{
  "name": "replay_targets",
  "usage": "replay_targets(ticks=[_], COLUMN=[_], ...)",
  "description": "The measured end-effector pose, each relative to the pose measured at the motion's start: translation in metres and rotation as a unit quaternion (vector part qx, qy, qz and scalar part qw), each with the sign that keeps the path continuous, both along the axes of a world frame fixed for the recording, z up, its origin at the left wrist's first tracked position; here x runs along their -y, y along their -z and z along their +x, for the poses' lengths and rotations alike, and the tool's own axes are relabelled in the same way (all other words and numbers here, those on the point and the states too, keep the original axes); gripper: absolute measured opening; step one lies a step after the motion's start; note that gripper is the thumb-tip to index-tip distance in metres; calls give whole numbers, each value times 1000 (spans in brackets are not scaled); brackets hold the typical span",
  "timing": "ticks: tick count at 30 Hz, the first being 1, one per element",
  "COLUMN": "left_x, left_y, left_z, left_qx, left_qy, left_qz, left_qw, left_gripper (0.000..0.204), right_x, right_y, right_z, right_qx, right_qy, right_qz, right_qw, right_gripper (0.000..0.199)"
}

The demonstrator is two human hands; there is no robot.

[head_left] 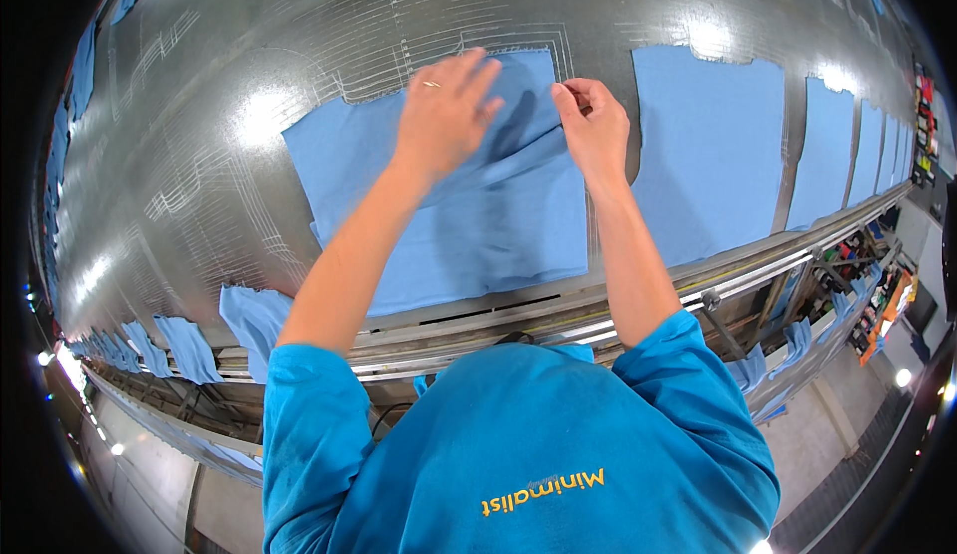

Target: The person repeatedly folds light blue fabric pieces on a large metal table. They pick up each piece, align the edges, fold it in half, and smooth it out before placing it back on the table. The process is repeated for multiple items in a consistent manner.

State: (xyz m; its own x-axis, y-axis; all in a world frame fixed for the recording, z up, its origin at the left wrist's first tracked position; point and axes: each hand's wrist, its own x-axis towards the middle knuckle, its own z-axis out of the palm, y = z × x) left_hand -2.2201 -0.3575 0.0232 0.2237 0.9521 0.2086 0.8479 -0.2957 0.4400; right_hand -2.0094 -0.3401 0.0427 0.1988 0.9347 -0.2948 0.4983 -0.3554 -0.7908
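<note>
A cut blue fabric panel (528, 225) is spread on the dark table in front of me, with a crease running across it toward its right edge. My left hand (449, 115), slightly blurred, is over the panel's upper part near its far edge. Its fingers are spread and hold nothing; whether they touch the cloth I cannot tell. At the panel's far right side, my right hand (598, 130) has thumb and fingers closed in a pinch on the fabric's edge, where the cloth is pulled into a fold.
White outlines and ruled lines mark the dark tabletop (199, 85). To the right lies another flat blue panel (708, 155), with several more beyond it. Blue pieces (254, 320) hang over the near edge at left. A metal rail (758, 260) runs along the table's near side.
</note>
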Motion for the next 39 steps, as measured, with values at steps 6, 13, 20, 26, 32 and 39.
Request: replay_targets(ticks=[6,13,20,26,32,39], left_x=[9,6,41,72,76,53], left_y=[6,20,17,15,22,24], left_z=[21,28,-29,-59,-57,5], left_qx=[-39,-54,-105,-105,-85,-32], left_qy=[129,79,12,-28,-49,-42], left_qz=[-66,-69,-94,-111,-95,-72], left_qw=[989,993,990,988,991,996], left_gripper=[73,84,88,90,92,94], right_x=[20,49,64,65,69,72], right_y=[-4,-5,-6,-14,-15,-27], right_z=[15,30,22,11,9,4], right_qx=[-28,-60,-66,-110,-124,-113], right_qy=[13,2,-29,-35,-43,-47], right_qz=[-15,-52,-79,-84,-73,-81], right_qw=[999,997,994,990,989,989], right_gripper=[24,21,23,20,18,19])
